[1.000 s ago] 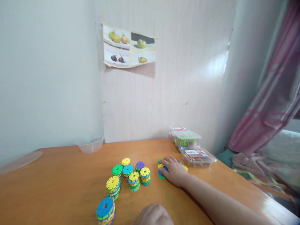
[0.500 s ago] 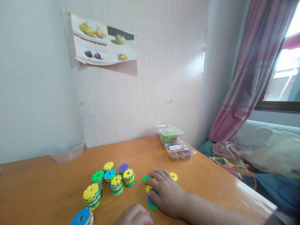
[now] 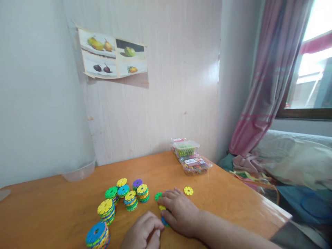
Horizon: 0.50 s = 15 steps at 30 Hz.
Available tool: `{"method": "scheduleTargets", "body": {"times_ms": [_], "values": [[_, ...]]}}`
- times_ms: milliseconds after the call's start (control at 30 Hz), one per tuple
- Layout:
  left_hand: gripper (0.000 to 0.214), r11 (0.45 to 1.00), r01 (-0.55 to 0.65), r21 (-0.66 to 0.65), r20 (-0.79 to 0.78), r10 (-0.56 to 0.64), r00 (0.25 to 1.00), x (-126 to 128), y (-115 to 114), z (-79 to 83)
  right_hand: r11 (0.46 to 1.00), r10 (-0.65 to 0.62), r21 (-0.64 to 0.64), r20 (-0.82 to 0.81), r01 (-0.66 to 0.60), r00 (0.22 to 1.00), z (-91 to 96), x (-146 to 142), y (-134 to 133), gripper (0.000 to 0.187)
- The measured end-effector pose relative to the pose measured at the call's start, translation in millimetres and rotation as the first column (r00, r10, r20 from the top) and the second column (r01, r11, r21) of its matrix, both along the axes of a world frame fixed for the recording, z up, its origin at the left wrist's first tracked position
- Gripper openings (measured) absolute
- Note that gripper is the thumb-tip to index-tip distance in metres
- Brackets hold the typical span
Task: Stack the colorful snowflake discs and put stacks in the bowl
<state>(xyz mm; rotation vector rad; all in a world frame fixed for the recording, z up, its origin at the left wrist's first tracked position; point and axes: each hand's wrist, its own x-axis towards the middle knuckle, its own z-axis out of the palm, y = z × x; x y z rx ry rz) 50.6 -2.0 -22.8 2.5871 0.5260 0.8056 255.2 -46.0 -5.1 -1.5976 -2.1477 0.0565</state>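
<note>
My right hand [image 3: 180, 212] lies palm down over a small group of loose flower-shaped plastic discs, its fingers stretched out. From under it show a green disc [image 3: 158, 196], a yellow disc [image 3: 162, 208] and a blue disc [image 3: 164, 221]. Just left of it is my left hand [image 3: 142, 231], closed with curled fingers close to the blue disc; whatever is inside them is hidden. One loose yellow disc [image 3: 188, 191] lies beyond my right hand. Several stacks of discs stand further left, among them a blue-topped stack [image 3: 98, 235] and a yellow-topped stack [image 3: 106, 209].
A clear plastic bowl [image 3: 79, 172] stands by the wall at the back left. Clear lidded boxes [image 3: 195, 165] of food sit at the table's back right. The wooden table [image 3: 228, 207] has its right edge beside a heap of cloth and bedding [image 3: 298, 159].
My left hand has come further into view, up beside my right hand. My right hand has shifted slightly left over the discs, leaving the yellow disc fully uncovered. The view has turned slightly.
</note>
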Motion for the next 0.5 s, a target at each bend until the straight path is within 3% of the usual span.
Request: {"method": "scheduleTargets", "body": {"times_ms": [200,400,500], "values": [[0.020,0.985,-0.159,-0.062,0.105,0.165,0.981,3.3,-19.3,18.0,0.995,-0.062,0.069,-0.051,0.065,0.997,2.8,-8.5,-14.3,0.041],[0.017,0.955,-0.297,0.016,0.376,0.270,0.886,-7.5,-24.1,31.0,0.999,0.051,0.020,-0.024,-0.051,0.998,1.0,-45.9,-41.2,0.047],[0.017,0.921,-0.387,0.039,0.397,0.341,0.852,-13.1,-21.2,35.2,0.995,0.096,-0.010,0.015,-0.096,0.995,-0.2,-57.4,-46.0,0.054]]}}
